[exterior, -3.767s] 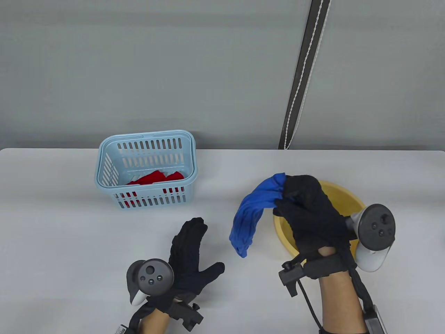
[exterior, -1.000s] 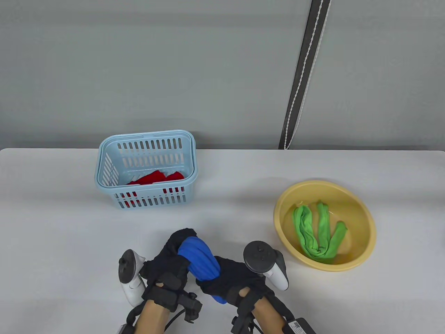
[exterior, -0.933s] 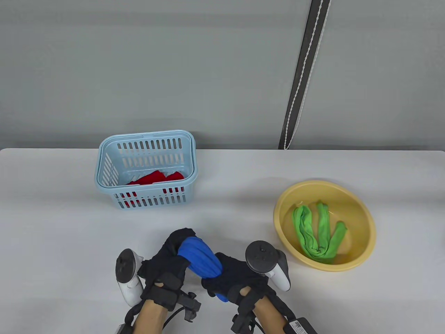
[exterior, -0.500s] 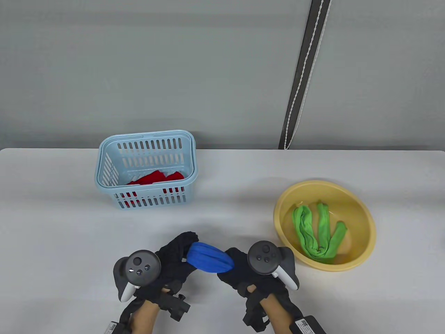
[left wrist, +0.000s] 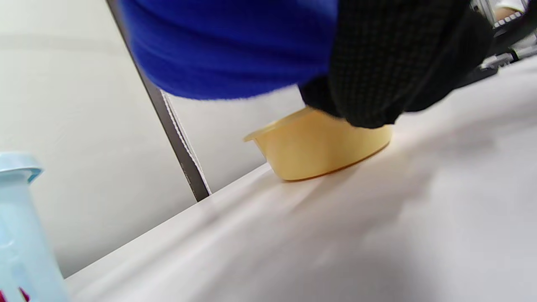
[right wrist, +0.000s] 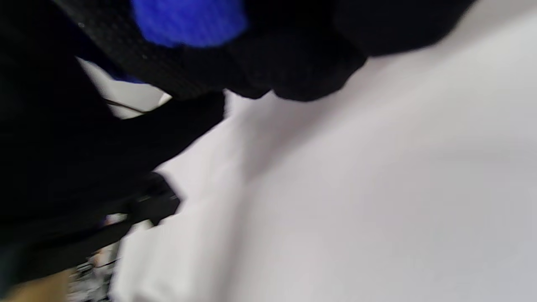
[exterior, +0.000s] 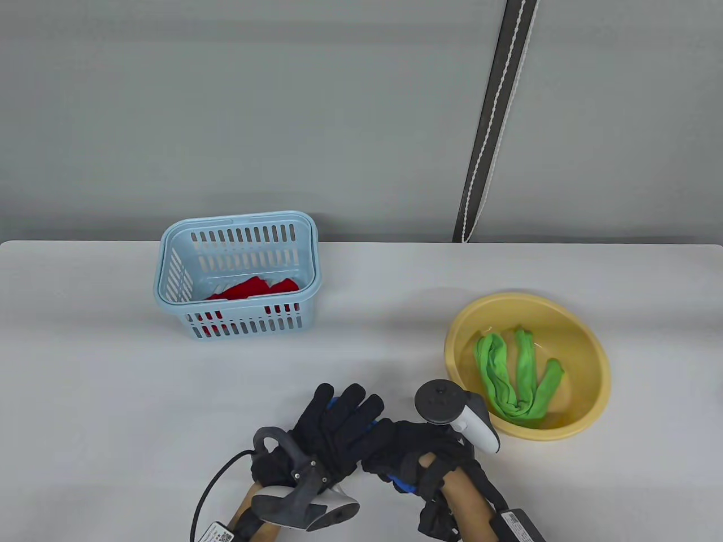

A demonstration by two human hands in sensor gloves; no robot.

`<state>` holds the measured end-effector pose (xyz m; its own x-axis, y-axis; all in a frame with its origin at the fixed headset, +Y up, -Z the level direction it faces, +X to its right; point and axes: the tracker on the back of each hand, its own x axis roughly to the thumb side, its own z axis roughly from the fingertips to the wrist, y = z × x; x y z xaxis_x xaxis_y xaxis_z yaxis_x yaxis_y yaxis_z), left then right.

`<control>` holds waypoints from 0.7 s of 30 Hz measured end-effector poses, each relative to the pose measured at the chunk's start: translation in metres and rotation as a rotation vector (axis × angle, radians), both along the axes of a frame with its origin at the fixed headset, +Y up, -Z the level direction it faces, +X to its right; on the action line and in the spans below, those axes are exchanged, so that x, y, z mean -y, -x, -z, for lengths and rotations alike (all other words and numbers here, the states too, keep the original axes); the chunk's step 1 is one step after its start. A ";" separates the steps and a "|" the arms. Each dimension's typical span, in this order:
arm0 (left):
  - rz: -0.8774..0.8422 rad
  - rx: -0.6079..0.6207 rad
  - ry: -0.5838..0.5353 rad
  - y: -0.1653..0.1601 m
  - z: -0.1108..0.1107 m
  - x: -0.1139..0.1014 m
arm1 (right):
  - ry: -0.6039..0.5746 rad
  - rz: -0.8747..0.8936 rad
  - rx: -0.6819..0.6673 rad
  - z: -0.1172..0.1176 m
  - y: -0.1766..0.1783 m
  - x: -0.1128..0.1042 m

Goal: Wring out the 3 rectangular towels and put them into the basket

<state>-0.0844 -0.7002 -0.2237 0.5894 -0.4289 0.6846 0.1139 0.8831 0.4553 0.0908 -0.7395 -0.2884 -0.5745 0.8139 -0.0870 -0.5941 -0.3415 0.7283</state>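
Both gloved hands grip a twisted blue towel (exterior: pixel 402 486) low over the table's front edge; only slivers of blue show between them. My left hand (exterior: pixel 333 429) wraps its fingers over one end, its tracker turned down toward me. My right hand (exterior: pixel 409 449) clenches the other end. Seen from the left wrist, the blue towel (left wrist: pixel 226 46) fills the top beside a black glove. A red towel (exterior: pixel 251 288) lies in the light blue basket (exterior: pixel 240 217) at the back left. A green towel (exterior: pixel 517 375) lies in the yellow bowl (exterior: pixel 599 350) on the right.
The yellow bowl (left wrist: pixel 323 147) stands just right of the hands, with a little water in it. In the left wrist view the basket (left wrist: pixel 21 235) shows at the left edge. A dark strap (exterior: pixel 491 118) hangs on the grey wall behind the white table (exterior: pixel 113 395).
The blue towel was carried from the bowl to the table's front, and both hands took hold of it. In the last half second the left hand rolled over, twisting the towel almost out of sight.
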 end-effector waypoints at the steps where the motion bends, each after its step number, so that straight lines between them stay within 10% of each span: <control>1: -0.014 -0.005 -0.003 0.001 0.001 0.001 | 0.027 0.041 -0.026 -0.002 0.003 0.000; 12: -0.231 -0.058 0.077 0.022 0.018 -0.006 | 0.067 0.120 -0.062 -0.011 0.021 -0.003; 21: -0.312 -0.165 0.206 0.035 0.033 0.002 | -0.444 -0.314 0.026 -0.023 0.032 -0.024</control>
